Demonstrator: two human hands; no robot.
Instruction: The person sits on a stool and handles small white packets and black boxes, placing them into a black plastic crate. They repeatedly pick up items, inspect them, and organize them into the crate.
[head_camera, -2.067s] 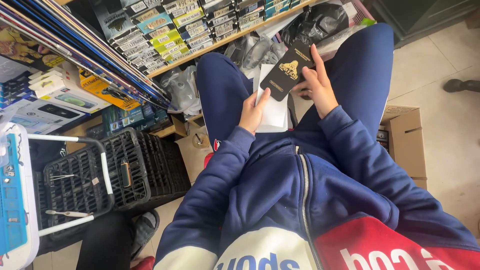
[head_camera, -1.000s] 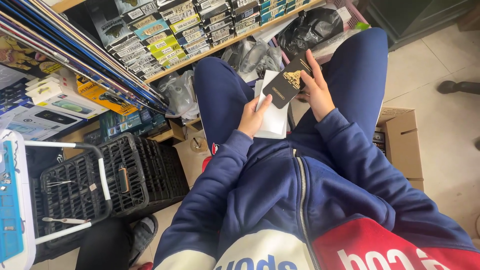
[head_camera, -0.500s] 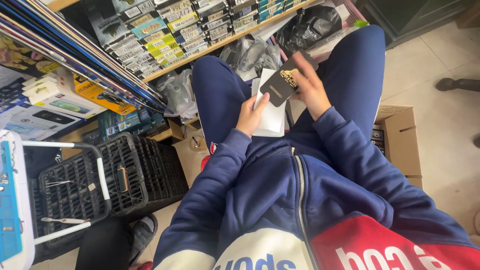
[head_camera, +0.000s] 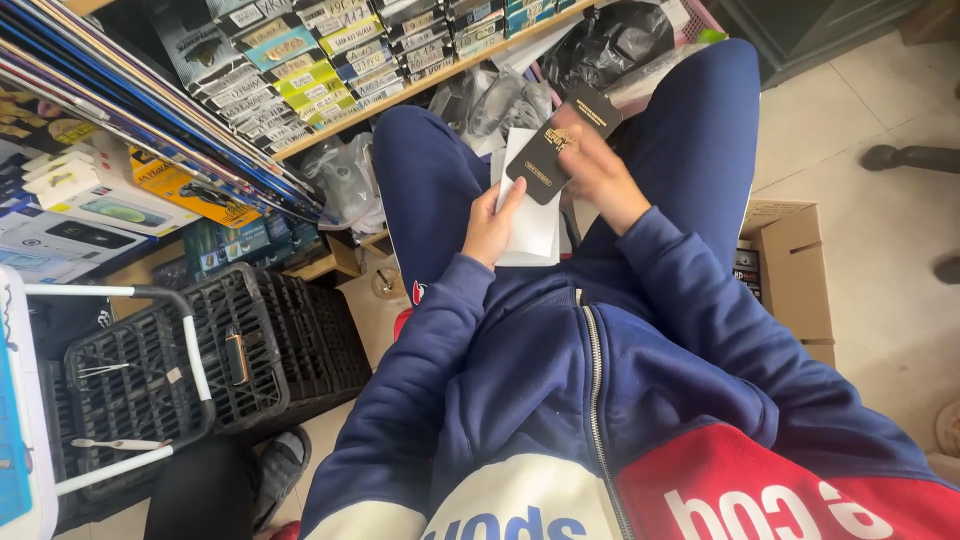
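The left hand (head_camera: 490, 225) grips a white box (head_camera: 530, 215). The right hand (head_camera: 590, 170) grips a black card (head_camera: 560, 140), out of the box.

Up and to the left of your fingers runs a wooden shelf (head_camera: 420, 85) packed with small printed cartons (head_camera: 300, 50). Just past your fingertips lie crumpled clear plastic bags (head_camera: 490, 100) and a black plastic bag (head_camera: 610, 40). Well down to the left of them sits a black plastic lattice crate (head_camera: 250, 350). To the right, lower, stands an open brown cardboard box (head_camera: 795, 265) on the pale tiled floor (head_camera: 880, 90).
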